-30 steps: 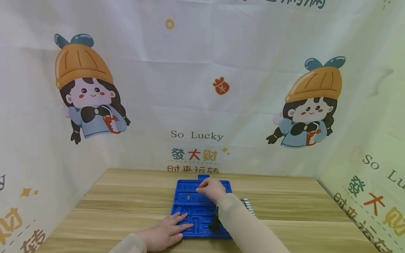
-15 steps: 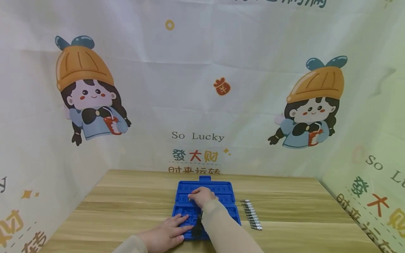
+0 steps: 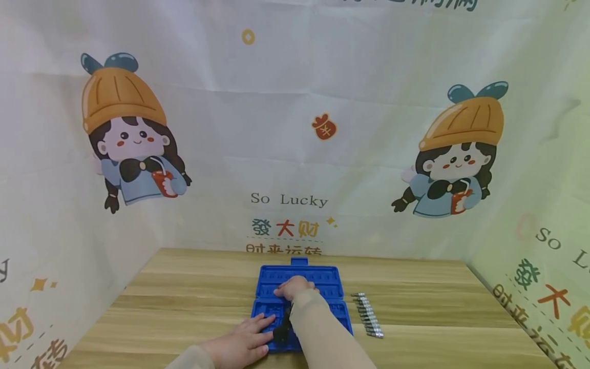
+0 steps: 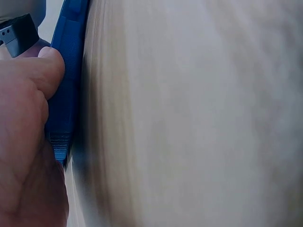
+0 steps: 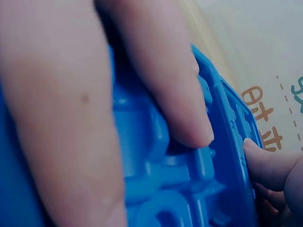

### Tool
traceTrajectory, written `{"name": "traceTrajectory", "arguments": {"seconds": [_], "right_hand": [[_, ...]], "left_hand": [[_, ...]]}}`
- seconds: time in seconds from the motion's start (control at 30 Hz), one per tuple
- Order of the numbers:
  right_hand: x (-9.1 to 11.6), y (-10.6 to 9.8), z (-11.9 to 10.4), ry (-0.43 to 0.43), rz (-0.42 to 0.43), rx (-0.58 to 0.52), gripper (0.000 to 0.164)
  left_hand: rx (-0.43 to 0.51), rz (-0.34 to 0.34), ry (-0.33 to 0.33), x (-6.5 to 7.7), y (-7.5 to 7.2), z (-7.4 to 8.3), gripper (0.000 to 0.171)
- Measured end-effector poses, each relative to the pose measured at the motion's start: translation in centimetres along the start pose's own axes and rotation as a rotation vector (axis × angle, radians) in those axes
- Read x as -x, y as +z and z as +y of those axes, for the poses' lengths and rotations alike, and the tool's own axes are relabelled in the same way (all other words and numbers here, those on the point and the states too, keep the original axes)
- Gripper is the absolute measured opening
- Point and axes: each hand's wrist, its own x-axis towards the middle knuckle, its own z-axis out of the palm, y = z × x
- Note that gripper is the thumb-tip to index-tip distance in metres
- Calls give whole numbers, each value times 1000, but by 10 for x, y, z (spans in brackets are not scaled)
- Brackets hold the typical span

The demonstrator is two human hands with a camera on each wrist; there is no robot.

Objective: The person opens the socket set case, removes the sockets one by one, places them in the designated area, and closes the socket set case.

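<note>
A blue plastic tool case (image 3: 341, 313) lies opened out on the table, its moulded slots facing up. My left hand (image 3: 241, 342) rests with spread fingers on the base's left side; in the left wrist view the thumb (image 4: 49, 71) lies against the case's edge (image 4: 71, 90). Over the lid's lower row, left of centre, is my right hand (image 3: 296, 288), thumb and fingers drawn together. What lies between them is hidden. The right wrist view has left-hand fingers (image 5: 66, 109) close up, with the right hand (image 5: 279, 172) at the lid's edge beyond.
A slanting row of several silver bit sockets (image 3: 369, 315) lies on the wooden table (image 3: 428, 307) right of the case. A printed cloth (image 3: 286, 154) hangs behind and at both sides. A black wrist camera (image 3: 282, 330) sits under my right wrist, over the case base.
My right hand has moved left and slightly down across the lid, covering the small metal bit seen there earlier. The bit-socket row has come into full view. My left hand stays on the case.
</note>
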Motion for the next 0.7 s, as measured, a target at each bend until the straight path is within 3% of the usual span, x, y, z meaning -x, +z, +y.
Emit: {"name": "traceTrajectory", "arguments": {"seconds": [0.27, 0.7], "right_hand": [[-10, 6, 4, 1, 2, -6, 11], [-17, 6, 5, -6, -19, -17, 8]], "left_hand": [[37, -11, -30, -1, 0, 0, 48], [-2, -4, 10, -1, 1, -3, 50]]}}
